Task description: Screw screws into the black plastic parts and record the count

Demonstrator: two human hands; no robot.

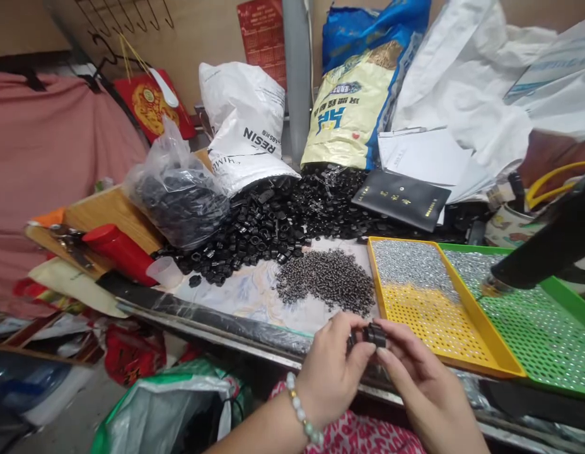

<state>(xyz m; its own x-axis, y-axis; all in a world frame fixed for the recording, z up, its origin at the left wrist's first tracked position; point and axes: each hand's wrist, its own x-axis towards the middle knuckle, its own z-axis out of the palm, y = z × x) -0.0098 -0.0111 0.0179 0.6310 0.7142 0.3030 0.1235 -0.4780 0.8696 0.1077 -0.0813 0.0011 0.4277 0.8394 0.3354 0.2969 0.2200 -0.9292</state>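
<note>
Between both hands, just in front of the table edge, is a small black plastic part (376, 335). My left hand (334, 359), with a beaded bracelet on its wrist, pinches its left side between thumb and fingers. My right hand (418, 372) grips the right side with thumb and fingertips. Beyond the hands lies a pile of small dark metal-looking pieces (328, 280). Behind that spreads a heap of black plastic parts (254, 236). To the right stands a yellow perforated tray (486, 337) holding small silvery pieces. The exact shape of the held part is partly covered by fingers.
A green perforated tray (552, 340) sits right of the yellow one, with a black tool (538, 246) hanging over it. A red cylinder (117, 252) and a clear cup (164, 271) lie at left. Sacks (344, 107) and a black booklet (401, 198) are behind.
</note>
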